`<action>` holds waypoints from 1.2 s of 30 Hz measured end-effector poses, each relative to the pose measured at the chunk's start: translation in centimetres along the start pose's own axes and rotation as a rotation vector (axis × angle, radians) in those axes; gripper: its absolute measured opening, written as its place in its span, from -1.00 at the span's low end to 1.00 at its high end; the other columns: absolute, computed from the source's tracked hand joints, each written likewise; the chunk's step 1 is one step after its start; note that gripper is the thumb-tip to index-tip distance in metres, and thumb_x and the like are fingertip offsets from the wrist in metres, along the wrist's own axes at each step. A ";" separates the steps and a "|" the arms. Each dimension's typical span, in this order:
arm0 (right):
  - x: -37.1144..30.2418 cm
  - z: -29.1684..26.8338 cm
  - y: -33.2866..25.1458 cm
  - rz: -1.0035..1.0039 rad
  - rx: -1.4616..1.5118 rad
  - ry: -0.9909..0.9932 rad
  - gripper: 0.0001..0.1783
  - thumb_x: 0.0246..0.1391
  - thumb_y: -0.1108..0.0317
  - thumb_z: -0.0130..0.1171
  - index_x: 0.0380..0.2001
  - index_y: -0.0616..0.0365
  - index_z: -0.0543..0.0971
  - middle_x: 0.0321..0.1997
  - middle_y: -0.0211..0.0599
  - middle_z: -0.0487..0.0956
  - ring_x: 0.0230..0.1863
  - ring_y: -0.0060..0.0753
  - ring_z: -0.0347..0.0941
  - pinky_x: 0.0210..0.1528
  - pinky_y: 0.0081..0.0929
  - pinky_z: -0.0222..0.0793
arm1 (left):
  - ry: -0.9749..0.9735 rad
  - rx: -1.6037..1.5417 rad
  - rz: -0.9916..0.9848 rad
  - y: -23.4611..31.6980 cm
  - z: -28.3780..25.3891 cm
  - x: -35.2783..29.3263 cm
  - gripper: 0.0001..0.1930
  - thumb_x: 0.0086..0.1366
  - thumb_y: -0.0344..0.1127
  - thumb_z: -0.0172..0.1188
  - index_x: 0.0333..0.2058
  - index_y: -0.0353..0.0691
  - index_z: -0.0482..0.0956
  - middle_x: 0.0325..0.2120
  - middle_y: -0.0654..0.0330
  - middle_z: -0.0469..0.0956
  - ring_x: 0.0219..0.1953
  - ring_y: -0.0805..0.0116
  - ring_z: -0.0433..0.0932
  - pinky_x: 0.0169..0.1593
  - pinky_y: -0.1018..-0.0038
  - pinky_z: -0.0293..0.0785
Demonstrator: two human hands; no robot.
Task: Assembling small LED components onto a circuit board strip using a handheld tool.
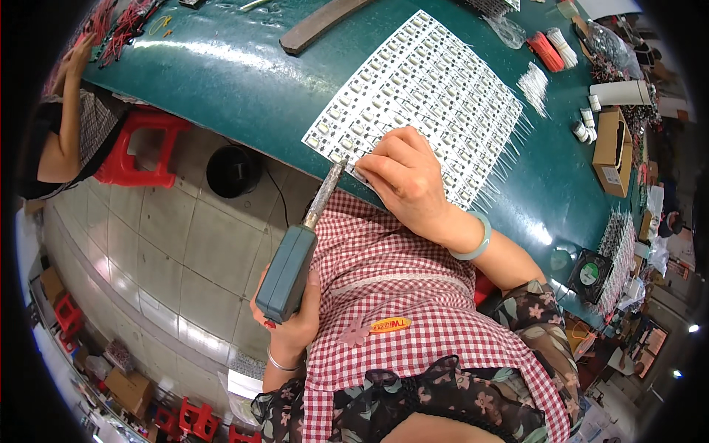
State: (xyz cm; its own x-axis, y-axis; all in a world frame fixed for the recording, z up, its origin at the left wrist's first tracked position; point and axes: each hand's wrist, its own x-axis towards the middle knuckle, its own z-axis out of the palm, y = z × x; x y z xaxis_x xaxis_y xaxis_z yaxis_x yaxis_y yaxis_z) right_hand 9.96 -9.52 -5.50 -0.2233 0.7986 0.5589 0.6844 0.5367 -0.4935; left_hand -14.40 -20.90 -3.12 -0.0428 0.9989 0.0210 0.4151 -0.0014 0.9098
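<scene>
My left hand (295, 328) is wrapped round the dark green body of a soldering gun (286, 269). Its metal barrel slants up and away, with the tip at the near-left corner of a white circuit board panel (443, 96). Rows of small components cover the panel, and thin white wires (509, 159) stick out along its right side. Over the near edge of the panel, my right hand (405, 173) is closed in a pinch, fingertips just right of the iron's tip. What the pinch holds is too small to make out.
The panel lies on a green table (221, 81). A dark bar (321, 26) lies farther back. White wires (533, 87), a red bundle (545, 52) and a cardboard box (611, 151) are to the right. At left are a black bin (233, 171), a red stool (140, 151) and another person's arm (70, 111).
</scene>
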 end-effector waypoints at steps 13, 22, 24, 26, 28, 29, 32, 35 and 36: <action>0.1 -0.2 -0.2 0.030 -0.016 -0.044 -0.80 -0.18 0.55 0.46 -0.40 0.17 0.68 -0.41 -0.35 0.53 -0.24 -0.22 0.46 -0.21 -0.30 0.37 | -0.020 -0.011 -0.024 0.2 0.3 0.0 -0.78 0.15 -0.52 0.39 -0.23 -0.47 0.66 -0.33 -0.01 0.67 -0.41 0.21 0.68 -0.31 0.44 0.57; 0.2 -0.2 -0.1 0.024 -0.015 -0.044 -0.81 -0.19 0.55 0.45 -0.41 0.19 0.68 -0.41 -0.34 0.53 -0.25 -0.23 0.46 -0.23 -0.31 0.39 | 0.025 0.039 -0.012 0.0 0.2 -0.5 -0.76 0.14 -0.47 0.42 -0.21 -0.43 0.68 -0.36 0.03 0.70 -0.43 0.22 0.70 -0.31 0.41 0.60; 0.2 -0.1 -0.1 0.024 -0.010 -0.037 -0.81 -0.20 0.56 0.45 -0.42 0.20 0.68 -0.42 -0.34 0.53 -0.26 -0.23 0.46 -0.25 -0.32 0.40 | 0.035 0.037 -0.020 -0.1 0.2 -0.7 -0.76 0.14 -0.46 0.43 -0.22 -0.43 0.69 -0.36 0.02 0.70 -0.43 0.21 0.71 -0.31 0.41 0.60; 0.1 0.0 -0.1 0.025 -0.003 -0.029 -0.81 -0.20 0.57 0.45 -0.42 0.21 0.68 -0.42 -0.33 0.53 -0.26 -0.23 0.46 -0.26 -0.32 0.40 | 0.046 0.040 -0.011 -0.1 0.3 -0.7 -0.76 0.13 -0.46 0.43 -0.22 -0.43 0.69 -0.37 0.01 0.70 -0.43 0.20 0.71 -0.32 0.41 0.60; 0.2 -0.1 -0.1 0.030 0.002 -0.029 -0.80 -0.21 0.57 0.45 -0.42 0.21 0.68 -0.42 -0.33 0.52 -0.27 -0.23 0.45 -0.26 -0.32 0.41 | 0.060 0.047 0.017 0.2 0.4 -0.4 -0.76 0.13 -0.45 0.43 -0.23 -0.43 0.69 -0.37 0.01 0.71 -0.44 0.19 0.71 -0.32 0.40 0.60; 0.2 0.0 -0.2 0.033 0.006 -0.029 -0.80 -0.21 0.58 0.45 -0.42 0.21 0.68 -0.42 -0.33 0.52 -0.27 -0.23 0.45 -0.26 -0.32 0.41 | 0.062 0.043 0.000 0.1 0.4 -0.6 -0.76 0.13 -0.45 0.43 -0.23 -0.43 0.69 -0.37 0.01 0.71 -0.44 0.18 0.71 -0.32 0.40 0.60; 0.2 -0.2 0.0 0.032 0.010 -0.025 -0.80 -0.21 0.58 0.45 -0.42 0.21 0.68 -0.42 -0.32 0.52 -0.27 -0.23 0.45 -0.26 -0.33 0.41 | 0.049 0.033 -0.048 0.1 0.5 -0.7 -0.76 0.13 -0.45 0.43 -0.23 -0.42 0.69 -0.37 0.01 0.71 -0.44 0.17 0.71 -0.33 0.40 0.59; 0.2 -0.2 -0.1 0.035 0.019 -0.031 -0.80 -0.20 0.58 0.45 -0.41 0.21 0.68 -0.42 -0.32 0.52 -0.28 -0.22 0.44 -0.26 -0.33 0.40 | 0.026 0.051 -0.067 0.5 0.5 -0.4 -0.77 0.13 -0.44 0.43 -0.23 -0.41 0.69 -0.37 0.01 0.70 -0.45 0.16 0.70 -0.34 0.40 0.58; 0.1 -0.1 0.0 0.034 0.020 -0.031 -0.79 -0.20 0.58 0.45 -0.40 0.21 0.68 -0.42 -0.32 0.52 -0.28 -0.23 0.44 -0.26 -0.32 0.39 | 0.026 0.070 -0.042 0.5 0.4 -0.4 -0.77 0.14 -0.44 0.43 -0.23 -0.41 0.68 -0.37 0.01 0.70 -0.45 0.16 0.70 -0.34 0.40 0.58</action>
State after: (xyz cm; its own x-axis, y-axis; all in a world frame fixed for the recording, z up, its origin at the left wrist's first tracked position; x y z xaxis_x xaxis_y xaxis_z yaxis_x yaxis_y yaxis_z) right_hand 9.98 -9.49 -5.35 -0.2218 0.8245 0.5205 0.6779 0.5141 -0.5255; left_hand -13.79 -21.26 -2.88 -0.0846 0.9964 -0.0054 0.4752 0.0451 0.8787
